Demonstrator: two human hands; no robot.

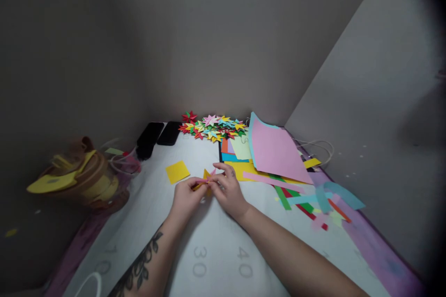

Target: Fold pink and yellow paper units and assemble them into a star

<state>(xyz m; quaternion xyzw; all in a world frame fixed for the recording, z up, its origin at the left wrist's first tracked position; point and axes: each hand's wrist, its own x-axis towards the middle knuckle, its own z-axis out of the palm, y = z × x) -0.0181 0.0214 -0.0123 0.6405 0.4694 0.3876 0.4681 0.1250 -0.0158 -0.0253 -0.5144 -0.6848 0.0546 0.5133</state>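
Note:
Both my hands meet over the middle of the white mat, around a folded paper star (206, 174) in yellow and pink. My left hand (185, 196) pinches the star's left side between thumb and fingers. On its right side, my right hand (229, 190) grips with the thumb and a finger, another finger raised. Part of the star is hidden behind the fingers. A yellow paper square (177, 172) lies flat just beyond my left hand. Farther back is a pile of finished-looking folded stars (216, 127) in many colours.
Pink and blue sheets (275, 148) lean over coloured papers at the back right. Paper strips and scraps (301, 199) lie scattered on the right. Two black phone-like slabs (169, 133) lie at the back left. A brown pot-like container (92, 183) stands at the left edge.

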